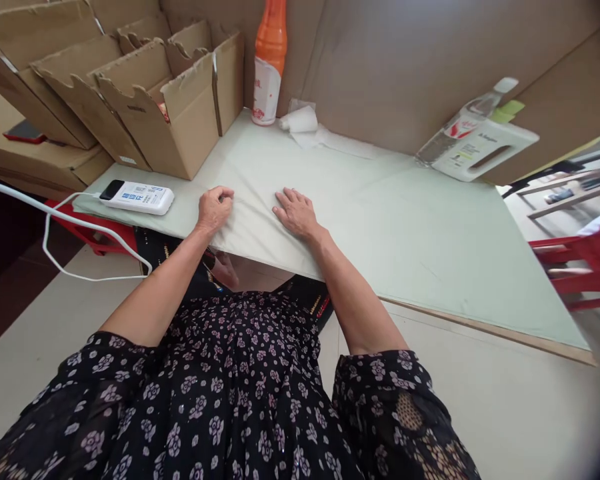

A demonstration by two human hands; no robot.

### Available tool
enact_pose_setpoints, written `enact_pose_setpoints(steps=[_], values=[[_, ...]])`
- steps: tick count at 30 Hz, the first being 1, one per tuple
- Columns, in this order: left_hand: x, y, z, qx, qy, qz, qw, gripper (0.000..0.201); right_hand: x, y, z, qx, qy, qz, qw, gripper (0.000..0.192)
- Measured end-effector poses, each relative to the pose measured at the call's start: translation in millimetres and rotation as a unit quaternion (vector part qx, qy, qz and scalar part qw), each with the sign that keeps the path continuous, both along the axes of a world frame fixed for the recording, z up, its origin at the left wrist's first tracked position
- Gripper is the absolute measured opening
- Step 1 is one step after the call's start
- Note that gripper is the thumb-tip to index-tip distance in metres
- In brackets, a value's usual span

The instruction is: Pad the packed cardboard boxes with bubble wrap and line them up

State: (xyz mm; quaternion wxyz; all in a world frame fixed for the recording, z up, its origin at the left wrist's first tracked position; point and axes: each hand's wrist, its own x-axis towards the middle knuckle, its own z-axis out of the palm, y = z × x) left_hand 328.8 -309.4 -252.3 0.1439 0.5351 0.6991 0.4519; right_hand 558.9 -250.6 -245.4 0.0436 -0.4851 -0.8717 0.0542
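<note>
My left hand [215,209] rests on the pale green table cover [405,227], its fingers curled into a loose fist with nothing seen in them. To its right, my right hand [296,212] lies palm down on the same cover, fingers stretched out and slightly apart. Shallow wrinkles run through the cover between the two hands. Nearest to my left hand is a white handheld device [143,198] with a dark end and blue print, plugged into a white cable [80,220].
Cardboard bins [195,110] stand at the back left, near a dark red-edged phone-like object [25,131]. An orange-topped bottle [269,73] and a tissue roll [300,120] are at the back. On the right lean a clear bottle [460,127] and a white jug [480,150]. Red stools [585,263] flank the table.
</note>
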Motion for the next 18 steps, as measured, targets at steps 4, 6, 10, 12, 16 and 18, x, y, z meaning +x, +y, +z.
enact_pose_setpoints(steps=[4, 6, 10, 12, 16, 18], values=[[1.5, -1.0, 0.9, 0.001, 0.001, 0.007, 1.000, 0.026, 4.9, -8.0, 1.9, 0.003, 0.000, -0.006, 1.000, 0.056], [1.8, -1.5, 0.8, 0.002, 0.001, 0.009, 1.000, 0.027, 5.4, -10.0, 2.5, 0.007, 0.002, -0.007, 1.000, 0.056], [1.8, -2.8, 0.5, 0.000, 0.001, 0.010, 1.000, 0.028, 5.7, -11.3, 2.7, 0.014, 0.006, -0.006, 1.000, 0.056], [2.0, -3.3, 0.5, -0.003, 0.001, 0.009, 1.000, 0.029, 6.0, -11.3, 2.4, 0.016, 0.007, -0.005, 1.000, 0.056], [2.2, -3.2, 0.4, -0.005, 0.000, 0.005, 1.000, 0.031, 6.5, -11.2, 1.4, 0.017, 0.008, -0.008, 1.000, 0.056], [2.2, -2.9, 0.2, -0.005, -0.001, 0.004, 1.000, 0.031, 6.5, -11.1, 1.1, 0.019, 0.007, -0.009, 1.000, 0.055]])
